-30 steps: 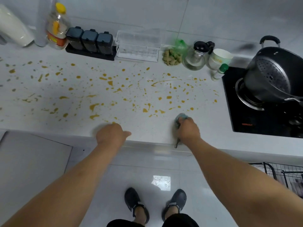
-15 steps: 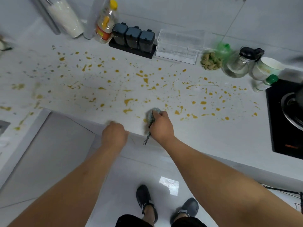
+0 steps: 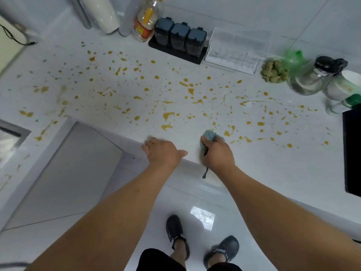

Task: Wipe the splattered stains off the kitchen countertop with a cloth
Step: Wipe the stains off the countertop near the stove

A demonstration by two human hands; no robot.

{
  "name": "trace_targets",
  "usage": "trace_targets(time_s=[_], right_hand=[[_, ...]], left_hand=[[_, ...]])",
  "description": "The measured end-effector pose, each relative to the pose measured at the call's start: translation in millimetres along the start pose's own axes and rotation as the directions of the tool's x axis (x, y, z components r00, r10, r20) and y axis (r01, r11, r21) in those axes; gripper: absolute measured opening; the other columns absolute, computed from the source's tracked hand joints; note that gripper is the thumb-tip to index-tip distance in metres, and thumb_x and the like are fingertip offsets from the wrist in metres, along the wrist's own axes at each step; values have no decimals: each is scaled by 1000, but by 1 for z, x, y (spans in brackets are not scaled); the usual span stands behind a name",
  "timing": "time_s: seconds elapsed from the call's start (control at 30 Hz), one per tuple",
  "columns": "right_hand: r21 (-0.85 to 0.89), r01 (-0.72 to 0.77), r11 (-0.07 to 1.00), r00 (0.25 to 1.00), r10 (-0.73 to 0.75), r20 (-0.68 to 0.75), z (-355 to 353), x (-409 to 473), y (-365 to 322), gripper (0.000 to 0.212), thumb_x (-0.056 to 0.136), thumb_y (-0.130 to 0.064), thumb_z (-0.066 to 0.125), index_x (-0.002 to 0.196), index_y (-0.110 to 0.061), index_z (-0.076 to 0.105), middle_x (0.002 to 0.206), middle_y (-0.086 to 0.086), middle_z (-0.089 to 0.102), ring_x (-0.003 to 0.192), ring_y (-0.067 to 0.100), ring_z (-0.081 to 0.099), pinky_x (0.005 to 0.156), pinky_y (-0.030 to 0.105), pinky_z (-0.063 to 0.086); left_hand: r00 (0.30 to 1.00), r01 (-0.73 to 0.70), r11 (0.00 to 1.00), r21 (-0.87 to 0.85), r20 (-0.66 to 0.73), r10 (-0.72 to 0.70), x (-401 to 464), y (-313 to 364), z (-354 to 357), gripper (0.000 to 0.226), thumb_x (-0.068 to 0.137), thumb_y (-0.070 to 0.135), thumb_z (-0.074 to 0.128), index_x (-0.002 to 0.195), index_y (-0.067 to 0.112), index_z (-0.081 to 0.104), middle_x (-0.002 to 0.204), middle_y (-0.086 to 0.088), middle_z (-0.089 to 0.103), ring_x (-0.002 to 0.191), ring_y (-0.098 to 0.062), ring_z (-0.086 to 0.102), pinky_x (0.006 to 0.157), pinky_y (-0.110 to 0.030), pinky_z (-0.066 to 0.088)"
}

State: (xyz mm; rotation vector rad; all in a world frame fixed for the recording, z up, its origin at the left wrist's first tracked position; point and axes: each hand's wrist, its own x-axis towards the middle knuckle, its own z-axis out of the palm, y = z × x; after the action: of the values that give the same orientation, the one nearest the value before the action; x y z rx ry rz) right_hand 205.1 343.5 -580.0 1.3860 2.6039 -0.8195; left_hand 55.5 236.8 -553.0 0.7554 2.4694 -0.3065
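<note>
Your left hand (image 3: 163, 152) rests with fingers curled over the countertop (image 3: 273, 163) edge. Your right hand (image 3: 217, 153) grips the cloth (image 3: 210, 136), which bulges past the knuckles beside orange stains (image 3: 168, 116). Farther back, three dark jars (image 3: 179, 37); contents unclear.

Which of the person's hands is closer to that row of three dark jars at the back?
Left. The left hand rests almost straight below the jars; the right hand, holding the cloth, sits further right.
</note>
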Motion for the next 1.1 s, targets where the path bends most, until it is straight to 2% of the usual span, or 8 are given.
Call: trace_targets(time_s=[0.17, 0.23, 0.3, 0.53, 0.67, 0.8, 0.93, 1.1], right_hand=[[-28, -215, 976, 977, 214, -22, -34, -18, 64, 49, 94, -17, 49, 140, -33, 56, 150, 9, 41, 118, 37, 54, 90, 34, 47], [-109, -193, 975, 980, 186, -69, -28, -15, 53, 41, 93, -12, 47, 131, -21, 61, 139, 12, 49, 120, 39, 53, 91, 35, 48], [-123, -163, 979, 986, 158, -50, -14, -9, 25, 43, 99, -16, 44, 142, -13, 52, 145, 14, 47, 129, 37, 47, 102, 37, 45], [-226, 34, 974, 994, -9, 112, 7, -5, -24, 58, 97, -25, 48, 153, -29, 33, 151, 12, 37, 132, 36, 40, 93, 46, 52], [-161, -33, 986, 999, 34, -1, -14, -23, 38, 55, 94, -29, 56, 147, -40, 43, 148, 12, 39, 131, 35, 43, 95, 44, 52], [-45, -220, 974, 975, 219, -36, -42, -36, 103, 54, 94, -24, 55, 143, -46, 48, 150, 12, 35, 131, 38, 42, 98, 41, 47], [-45, -409, 911, 912, 407, -51, -75, -61, 168, 65, 90, -15, 51, 146, -48, 44, 148, 15, 35, 123, 40, 49, 96, 41, 50], [49, -508, 860, 839, 507, -197, -76, -71, 185, 74, 87, -6, 51, 155, -24, 27, 145, 16, 39, 114, 40, 56, 90, 45, 52]], left_hand=[[998, 17, 998, 66, 54, -20, 3, 11, 1, 121, 73, 92, 54, 156, 5, 38, 162, -34, 21, 144, -55, 24, 117, -64, 16], [998, 17, 997, 78, 59, -21, 6, 10, 1, 121, 74, 91, 54, 157, 6, 37, 162, -33, 21, 143, -54, 25, 117, -64, 17], [997, 28, 996, 83, 64, -34, 6, 13, 3, 120, 75, 91, 54, 158, 5, 35, 163, -34, 18, 145, -54, 23, 118, -65, 17], [997, 52, 984, 172, 50, -62, -3, 21, 6, 110, 86, 86, 45, 160, 5, 31, 166, -35, 7, 152, -51, 15, 116, -73, 9], [997, -82, 977, 199, 19, 80, -12, 41, -3, 93, 98, 51, 62, 158, -8, 22, 165, -38, 2, 146, -50, 30, 115, -63, 33], [979, -203, 965, 168, 7, 204, -18, 65, -11, 75, 101, 31, 60, 156, -9, 28, 160, -35, 26, 137, -45, 47, 106, -48, 49], [980, -170, 985, 1, 103, 169, -26, 94, -12, 103, 84, 67, 72, 155, 1, 37, 161, -35, 24, 143, -47, 36, 111, -52, 44], [986, -62, 997, -52, 154, 69, -30, 110, 1, 138, 70, 65, 86, 161, -5, 10, 166, -35, -8, 153, -55, 3, 115, -65, 32]])
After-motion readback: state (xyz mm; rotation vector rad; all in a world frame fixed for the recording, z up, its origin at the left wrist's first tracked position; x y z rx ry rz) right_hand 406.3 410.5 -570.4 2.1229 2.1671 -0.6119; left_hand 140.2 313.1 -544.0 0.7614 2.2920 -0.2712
